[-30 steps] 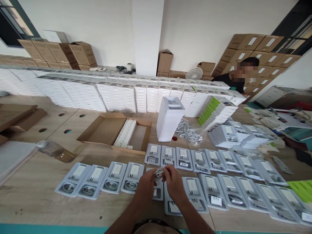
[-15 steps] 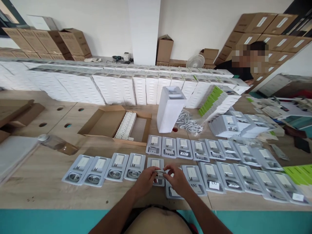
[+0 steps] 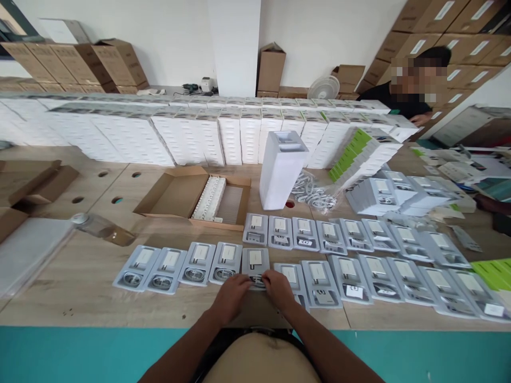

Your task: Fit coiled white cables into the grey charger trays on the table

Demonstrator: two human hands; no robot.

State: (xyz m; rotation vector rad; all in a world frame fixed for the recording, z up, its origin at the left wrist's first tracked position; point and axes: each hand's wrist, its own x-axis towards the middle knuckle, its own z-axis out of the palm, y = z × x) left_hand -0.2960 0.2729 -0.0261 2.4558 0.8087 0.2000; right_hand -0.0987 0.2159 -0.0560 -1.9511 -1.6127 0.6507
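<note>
A coiled grey-white cable [image 3: 257, 281] lies at the lower compartment of a grey plastic tray [image 3: 246, 260] in front of me. My left hand [image 3: 232, 297] has its fingers closed at the coil's left side. My right hand [image 3: 278, 290] pinches the coil's right side, thumb and fingers together. A white rectangular adapter [image 3: 255, 258] sits in the tray's upper part. To the left, several like trays hold an adapter and a coiled cable, the nearest being a tray [image 3: 216, 261]. On the right, a tray [image 3: 294, 290] sits partly behind my right hand.
Behind the trays stand an open carton [image 3: 167, 199] of white parts, a tall tray stack [image 3: 281, 173] and a heap of cables [image 3: 313, 194]. A bottle [image 3: 104, 229] lies at left. White box stacks [image 3: 231, 138] line the back. Another person [image 3: 383, 101] is at the far right.
Both hands have lowered the coiled cable from above the tray into its lower compartment. The view has shifted slightly, and the other person's head has moved a little right.
</note>
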